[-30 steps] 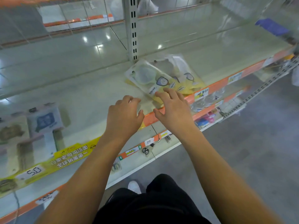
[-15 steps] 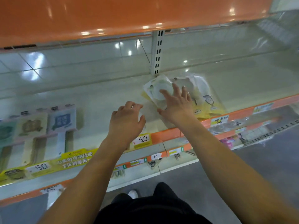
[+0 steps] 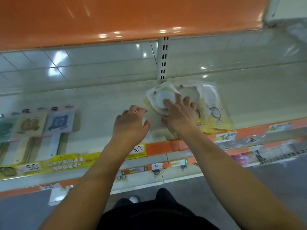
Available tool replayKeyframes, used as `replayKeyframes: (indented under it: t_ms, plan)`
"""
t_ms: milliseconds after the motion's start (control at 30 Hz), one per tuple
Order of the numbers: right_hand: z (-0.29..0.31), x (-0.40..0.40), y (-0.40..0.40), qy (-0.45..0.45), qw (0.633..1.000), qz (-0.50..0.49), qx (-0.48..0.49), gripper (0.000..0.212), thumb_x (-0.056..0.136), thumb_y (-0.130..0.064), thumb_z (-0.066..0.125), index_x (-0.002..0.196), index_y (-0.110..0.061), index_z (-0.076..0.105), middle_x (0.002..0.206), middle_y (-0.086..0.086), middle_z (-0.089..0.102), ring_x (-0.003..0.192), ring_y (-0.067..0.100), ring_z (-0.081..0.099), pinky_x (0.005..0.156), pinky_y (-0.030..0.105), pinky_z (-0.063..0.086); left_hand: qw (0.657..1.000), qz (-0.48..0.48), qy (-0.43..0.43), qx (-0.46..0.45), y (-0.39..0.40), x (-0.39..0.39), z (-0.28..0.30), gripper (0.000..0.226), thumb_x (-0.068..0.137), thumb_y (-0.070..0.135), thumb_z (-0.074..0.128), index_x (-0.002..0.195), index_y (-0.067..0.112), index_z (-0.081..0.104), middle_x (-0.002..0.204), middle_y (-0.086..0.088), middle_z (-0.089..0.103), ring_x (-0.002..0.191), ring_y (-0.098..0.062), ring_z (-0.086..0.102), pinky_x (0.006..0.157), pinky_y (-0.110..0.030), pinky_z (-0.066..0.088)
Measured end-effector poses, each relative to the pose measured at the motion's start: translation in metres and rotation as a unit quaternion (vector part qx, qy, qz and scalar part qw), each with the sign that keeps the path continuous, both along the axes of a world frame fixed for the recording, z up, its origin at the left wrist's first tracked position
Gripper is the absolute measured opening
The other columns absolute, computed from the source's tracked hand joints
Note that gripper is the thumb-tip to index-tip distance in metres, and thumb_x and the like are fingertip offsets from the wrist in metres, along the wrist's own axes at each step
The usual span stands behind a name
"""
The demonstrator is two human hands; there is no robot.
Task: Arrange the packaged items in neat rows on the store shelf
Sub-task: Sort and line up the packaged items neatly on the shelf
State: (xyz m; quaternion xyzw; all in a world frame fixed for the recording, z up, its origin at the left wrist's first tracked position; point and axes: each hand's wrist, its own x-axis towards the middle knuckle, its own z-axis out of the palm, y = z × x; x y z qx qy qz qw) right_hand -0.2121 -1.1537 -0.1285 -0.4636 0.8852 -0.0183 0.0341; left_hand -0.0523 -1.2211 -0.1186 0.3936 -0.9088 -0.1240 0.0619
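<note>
A loose pile of clear and yellow packaged items lies on the pale shelf, just right of the middle. The top packet holds a white round piece and lies skewed on the pile. My right hand rests on this packet with its fingers spread over it and the thumb at its near edge. My left hand hovers just left of the pile, fingers loosely curled and holding nothing.
A row of flat packets lies at the shelf's left end. An orange price rail with tags edges the shelf front. A slotted upright stands behind the pile. An orange shelf hangs overhead; lower shelves hold small goods.
My right hand has slid forward from the pile's near edge onto the top packet. The left hand has moved forward beside it. My view has tilted up and moved closer.
</note>
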Motion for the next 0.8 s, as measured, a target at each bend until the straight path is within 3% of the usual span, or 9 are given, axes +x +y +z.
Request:
replayKeyframes:
  t_ms: [300,433,800]
  plan:
    - [0.001,-0.003,0.003,-0.032,0.998,0.039,-0.033,0.041,0.087,-0.036,0.065,0.125,-0.033,0.051,0.146,0.005,0.028,0.120,0.039,0.032,0.099,0.044,0.033,1.000,0.029,0.010,0.005,0.007,-0.010,-0.003,0.042,0.093,0.039,0.047,0.134,0.028,0.047,0.136,0.003,0.046,0.118,-0.021,0.050,0.092,-0.035,0.038]
    - [-0.003,0.000,0.002,-0.059,0.995,0.048,-0.067,0.035,0.088,-0.035,0.062,0.122,-0.032,0.055,0.138,0.003,0.037,0.116,0.034,0.036,0.096,0.041,0.035,0.999,0.048,0.012,0.002,0.008,-0.005,-0.003,0.042,0.093,0.039,0.048,0.133,0.028,0.048,0.135,0.003,0.047,0.117,-0.021,0.051,0.092,-0.035,0.040]
    - [0.011,0.047,-0.024,-0.129,0.981,0.057,-0.135,0.044,0.088,-0.028,0.059,0.131,-0.033,0.053,0.143,0.001,0.039,0.122,0.035,0.037,0.101,0.040,0.035,0.994,0.110,0.004,-0.016,-0.008,0.048,0.001,0.041,0.093,0.038,0.049,0.131,0.025,0.050,0.134,0.000,0.048,0.115,-0.023,0.053,0.092,-0.037,0.043]
